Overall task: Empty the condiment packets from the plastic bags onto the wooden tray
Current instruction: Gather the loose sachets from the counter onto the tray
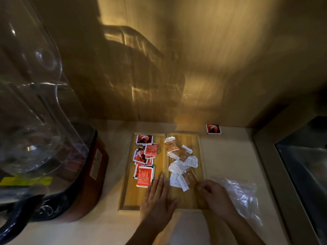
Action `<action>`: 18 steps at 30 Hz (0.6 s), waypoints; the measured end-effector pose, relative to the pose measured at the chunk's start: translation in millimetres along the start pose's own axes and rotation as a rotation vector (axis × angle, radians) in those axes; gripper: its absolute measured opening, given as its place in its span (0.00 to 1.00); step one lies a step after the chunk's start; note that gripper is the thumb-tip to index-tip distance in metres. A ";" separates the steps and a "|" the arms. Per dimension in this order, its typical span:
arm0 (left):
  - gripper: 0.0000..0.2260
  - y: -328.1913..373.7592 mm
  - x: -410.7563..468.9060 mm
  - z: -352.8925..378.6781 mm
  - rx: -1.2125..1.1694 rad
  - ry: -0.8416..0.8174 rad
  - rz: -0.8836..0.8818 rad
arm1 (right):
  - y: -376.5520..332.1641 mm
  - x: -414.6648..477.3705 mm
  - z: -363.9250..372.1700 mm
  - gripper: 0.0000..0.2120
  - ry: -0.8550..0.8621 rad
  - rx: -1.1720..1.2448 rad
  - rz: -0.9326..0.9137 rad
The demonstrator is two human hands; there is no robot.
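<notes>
Head view says this job's pretty much wrapped up imo. Going left to right: the wooden tray [130,197] has a pile of red packets [144,160] in its left compartment and white and brown packets [181,164] in the right one. Left hand [156,197] lies flat and open on the tray, holding nothing. Right hand [215,194] is curled at the tray's right edge; can't tell if it's pinching anything. Beside it a plastic bag [242,195] lies limp on the bench [228,156], looks empty. One stray red packet [213,129] still sits off the tray.
</notes>
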State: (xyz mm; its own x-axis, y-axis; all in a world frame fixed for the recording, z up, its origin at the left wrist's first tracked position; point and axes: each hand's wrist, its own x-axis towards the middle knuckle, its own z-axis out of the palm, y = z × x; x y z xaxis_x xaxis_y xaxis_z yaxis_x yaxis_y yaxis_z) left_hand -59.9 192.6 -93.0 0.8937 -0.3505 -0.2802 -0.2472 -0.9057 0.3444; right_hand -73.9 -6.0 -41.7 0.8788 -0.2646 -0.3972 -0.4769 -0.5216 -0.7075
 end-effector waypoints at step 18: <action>0.29 -1.5 5.6 16.0 0.135 0.149 0.043 | -5.5 190.0 -81.2 0.10 0.280 -0.140 -0.028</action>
State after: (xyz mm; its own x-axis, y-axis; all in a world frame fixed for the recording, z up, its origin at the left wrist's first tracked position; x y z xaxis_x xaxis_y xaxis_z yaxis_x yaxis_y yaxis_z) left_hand -60.5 188.1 -109.4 0.9242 -0.3596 -0.1290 -0.3255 -0.9179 0.2268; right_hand 97.3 -119.3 -65.8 0.8720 -0.4515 -0.1891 -0.4624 -0.6329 -0.6210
